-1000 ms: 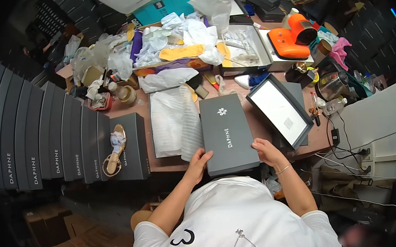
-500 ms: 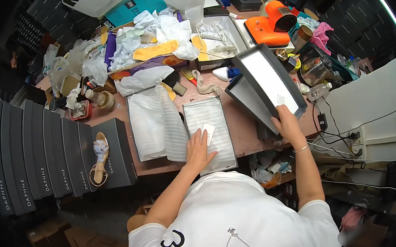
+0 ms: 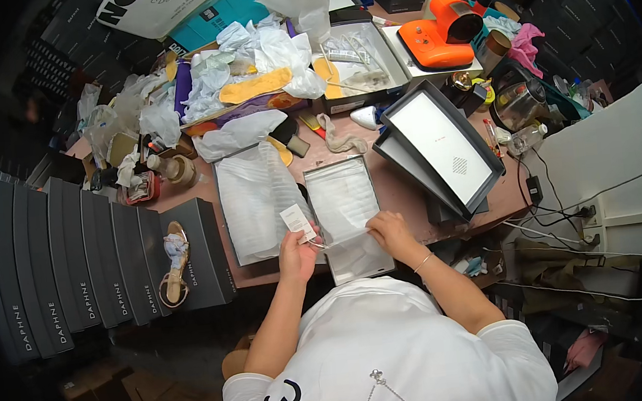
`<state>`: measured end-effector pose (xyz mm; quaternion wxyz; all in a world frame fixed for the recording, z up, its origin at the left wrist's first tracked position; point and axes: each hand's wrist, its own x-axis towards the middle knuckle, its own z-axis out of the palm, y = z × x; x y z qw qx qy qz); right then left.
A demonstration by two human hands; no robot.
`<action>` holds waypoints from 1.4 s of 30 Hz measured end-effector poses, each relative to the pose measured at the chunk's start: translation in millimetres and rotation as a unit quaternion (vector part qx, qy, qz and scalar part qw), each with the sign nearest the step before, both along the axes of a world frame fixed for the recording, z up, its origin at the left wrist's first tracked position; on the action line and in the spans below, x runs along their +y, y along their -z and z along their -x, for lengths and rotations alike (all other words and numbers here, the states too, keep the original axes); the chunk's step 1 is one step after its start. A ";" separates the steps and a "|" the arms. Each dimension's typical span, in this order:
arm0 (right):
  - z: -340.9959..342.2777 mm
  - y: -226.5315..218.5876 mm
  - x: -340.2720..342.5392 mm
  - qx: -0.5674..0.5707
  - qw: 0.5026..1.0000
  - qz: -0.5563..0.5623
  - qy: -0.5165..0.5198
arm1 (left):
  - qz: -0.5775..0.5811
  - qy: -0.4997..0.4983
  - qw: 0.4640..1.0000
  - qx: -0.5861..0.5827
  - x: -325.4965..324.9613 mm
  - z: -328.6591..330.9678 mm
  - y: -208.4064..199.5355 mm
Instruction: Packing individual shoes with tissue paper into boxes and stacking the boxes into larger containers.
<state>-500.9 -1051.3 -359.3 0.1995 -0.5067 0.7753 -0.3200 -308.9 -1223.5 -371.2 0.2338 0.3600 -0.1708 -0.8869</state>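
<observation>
A small white card (image 3: 296,223) is pinched in my left hand (image 3: 298,257), raised over the near left edge of an open grey shoe box (image 3: 372,188). Translucent white wrapping sheet (image 3: 340,199) lines this box. With closed fingers, my right hand (image 3: 391,234) grips the sheet's edge at the box's near right, and part of the sheet is folded back. Just to the left lies a second shallow box part (image 3: 222,209), covered by a white foam sheet (image 3: 256,198). Whatever lies beneath the sheets is mostly hidden.
At right, a grey box lid with a white inside (image 3: 442,144) rests tilted on other boxes. Upright grey shoe boxes (image 3: 97,254) line the left, a strappy sandal (image 3: 174,263) against the nearest. Behind are crumpled paper (image 3: 247,54) and an orange device (image 3: 440,37).
My right hand has let go of the grey lid at right and moved left onto the wrapping sheet. My left hand has lifted the card off the sheet, moving slightly left and nearer.
</observation>
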 end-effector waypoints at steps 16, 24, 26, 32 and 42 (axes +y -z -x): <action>-16.4 7.8 -60.0 0.077 0.989 0.125 0.010 | 0.402 0.509 0.744 -0.159 55.8 -10.8 -34.1; 31.8 21.6 -111.3 0.046 0.980 -0.188 -0.044 | 0.439 0.620 0.620 -0.193 44.4 -10.0 -43.8; 33.0 28.9 -102.1 0.048 0.980 -0.189 -0.048 | 0.430 0.653 0.595 -0.187 42.2 4.8 -57.0; 37.5 -14.8 -83.7 0.052 0.996 -0.061 -0.044 | 0.555 0.672 0.459 -0.174 46.1 22.4 -8.2; 207.3 -126.2 24.8 0.254 0.956 -0.010 0.144 | 0.618 0.628 0.441 -0.171 44.4 25.3 -13.4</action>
